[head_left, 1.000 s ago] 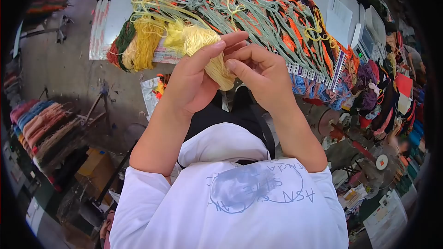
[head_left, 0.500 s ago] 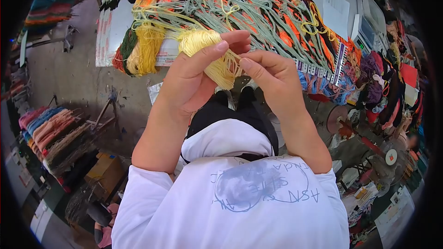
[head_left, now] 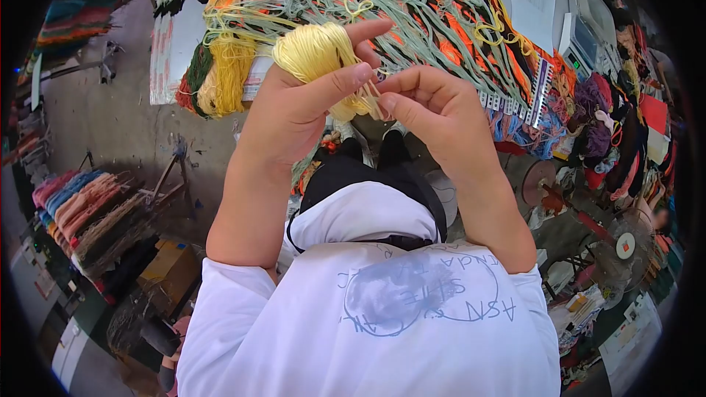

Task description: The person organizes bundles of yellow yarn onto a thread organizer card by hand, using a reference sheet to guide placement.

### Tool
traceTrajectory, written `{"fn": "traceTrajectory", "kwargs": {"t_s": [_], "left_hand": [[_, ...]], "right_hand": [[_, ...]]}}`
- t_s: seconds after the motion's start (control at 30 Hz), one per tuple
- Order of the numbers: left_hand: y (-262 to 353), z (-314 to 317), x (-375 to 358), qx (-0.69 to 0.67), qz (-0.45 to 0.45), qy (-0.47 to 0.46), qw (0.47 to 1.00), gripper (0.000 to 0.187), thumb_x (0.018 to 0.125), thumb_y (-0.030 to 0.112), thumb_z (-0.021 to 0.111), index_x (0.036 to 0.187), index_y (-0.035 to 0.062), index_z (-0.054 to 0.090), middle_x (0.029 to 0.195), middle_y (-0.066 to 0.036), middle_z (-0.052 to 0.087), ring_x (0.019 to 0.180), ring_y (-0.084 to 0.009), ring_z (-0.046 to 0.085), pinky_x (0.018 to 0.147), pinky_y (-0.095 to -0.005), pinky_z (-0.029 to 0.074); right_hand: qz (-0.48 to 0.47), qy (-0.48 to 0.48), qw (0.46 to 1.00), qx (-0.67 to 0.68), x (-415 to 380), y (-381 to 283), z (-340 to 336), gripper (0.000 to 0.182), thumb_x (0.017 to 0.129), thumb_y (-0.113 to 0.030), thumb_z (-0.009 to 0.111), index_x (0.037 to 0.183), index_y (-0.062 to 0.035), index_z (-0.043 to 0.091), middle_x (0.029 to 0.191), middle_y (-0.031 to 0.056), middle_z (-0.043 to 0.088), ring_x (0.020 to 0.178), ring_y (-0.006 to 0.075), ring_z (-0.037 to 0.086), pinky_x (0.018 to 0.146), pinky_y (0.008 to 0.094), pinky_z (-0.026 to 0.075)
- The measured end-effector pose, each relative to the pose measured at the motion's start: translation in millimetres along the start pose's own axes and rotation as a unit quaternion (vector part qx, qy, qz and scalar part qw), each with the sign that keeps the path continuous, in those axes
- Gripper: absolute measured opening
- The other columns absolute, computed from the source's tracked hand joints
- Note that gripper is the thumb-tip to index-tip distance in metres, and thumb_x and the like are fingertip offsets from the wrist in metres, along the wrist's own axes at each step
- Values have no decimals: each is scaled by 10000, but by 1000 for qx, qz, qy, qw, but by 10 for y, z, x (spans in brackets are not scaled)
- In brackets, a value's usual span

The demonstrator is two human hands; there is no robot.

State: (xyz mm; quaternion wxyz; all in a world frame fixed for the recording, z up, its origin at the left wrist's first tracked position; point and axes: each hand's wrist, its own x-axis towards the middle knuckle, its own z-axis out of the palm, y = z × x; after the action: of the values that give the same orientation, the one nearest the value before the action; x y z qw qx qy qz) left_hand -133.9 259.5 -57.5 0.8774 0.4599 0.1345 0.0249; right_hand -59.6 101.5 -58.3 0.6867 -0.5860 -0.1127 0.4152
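Observation:
A skein of pale yellow yarn point(head_left: 312, 51) is looped over my left hand point(head_left: 312, 95), whose thumb presses on it while the fingers reach up and to the right. My right hand point(head_left: 434, 106) pinches strands at the skein's lower right end between thumb and forefinger. Both hands are in front of the table edge. Beyond them lies a wide spread of orange, grey-green and black yarn point(head_left: 412, 26). A golden yellow hank point(head_left: 232, 73) hangs over the edge at the left, beside dark green and red ones.
A scale point(head_left: 577, 44) and a paper sheet point(head_left: 533, 4) are at the table's right, near purple yarn point(head_left: 592, 114). Coloured hanks point(head_left: 88, 209) lie on a rack at the left, above a cardboard box point(head_left: 169, 268). A person's arm point(head_left: 169, 364) shows at the lower left.
My left hand has turned and moved slightly up and left with the yellow skein. The skein's lower end has drawn up, and my right hand still pinches its strands.

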Motion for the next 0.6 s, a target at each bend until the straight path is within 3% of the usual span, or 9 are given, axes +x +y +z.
{"fn": "traceTrajectory", "kwargs": {"t_s": [0.1, 0.3, 0.37, 0.47, 0.57, 0.6], "left_hand": [[46, -6, 18, 32, 12, -19, 999, 498, 834, 87, 585, 1289, -37, 425, 990, -53, 538, 886, -130, 539, 772, -266, 440], [76, 80, 26, 10, -6, -22, 1000, 542, 851, 121, 553, 1329, -41, 356, 1087, -114, 541, 1011, -179, 534, 841, -302, 447], [75, 96, 35, -15, -16, -3, 1000, 550, 863, 147, 533, 1340, -41, 335, 1140, -139, 534, 1051, -202, 531, 873, -321, 445], [50, 85, 61, -28, -37, -36, 998, 563, 879, 208, 490, 1352, -38, 310, 1239, -182, 486, 1118, -246, 504, 927, -357, 426], [38, 120, 64, -82, -47, -31, 995, 485, 900, 224, 492, 1321, 2, 396, 1190, -123, 516, 1057, -185, 512, 881, -313, 433], [53, 112, 68, -72, -45, -38, 996, 535, 890, 231, 483, 1342, -16, 340, 1229, -164, 490, 1102, -232, 499, 914, -341, 422]], "right_hand": [[31, -23, 998, -57, -9, -45, -65, 150, 813, -79, 629, 918, 27, 610, 808, 25, 627, 746, 72, 590, 670, 202, 468], [13, -42, 999, 19, -11, -58, -97, 139, 808, -70, 623, 912, 17, 593, 802, 36, 624, 748, 76, 591, 680, 203, 468], [-30, 18, 999, 36, -4, -69, 4, 180, 807, -92, 634, 944, 15, 591, 749, 1, 591, 668, 40, 537, 592, 189, 425], [-22, 7, 998, -57, 36, -6, -26, 195, 800, -116, 652, 941, 9, 600, 670, -33, 539, 584, 15, 459, 504, 189, 352], [-13, -8, 997, -72, 69, 42, -2, 192, 786, -127, 674, 916, 4, 619, 605, -54, 492, 534, 6, 399, 459, 198, 288], [-13, -7, 997, -71, 61, 52, -14, 192, 786, -127, 674, 916, 4, 619, 605, -54, 492, 534, 6, 399, 459, 198, 288]]}}
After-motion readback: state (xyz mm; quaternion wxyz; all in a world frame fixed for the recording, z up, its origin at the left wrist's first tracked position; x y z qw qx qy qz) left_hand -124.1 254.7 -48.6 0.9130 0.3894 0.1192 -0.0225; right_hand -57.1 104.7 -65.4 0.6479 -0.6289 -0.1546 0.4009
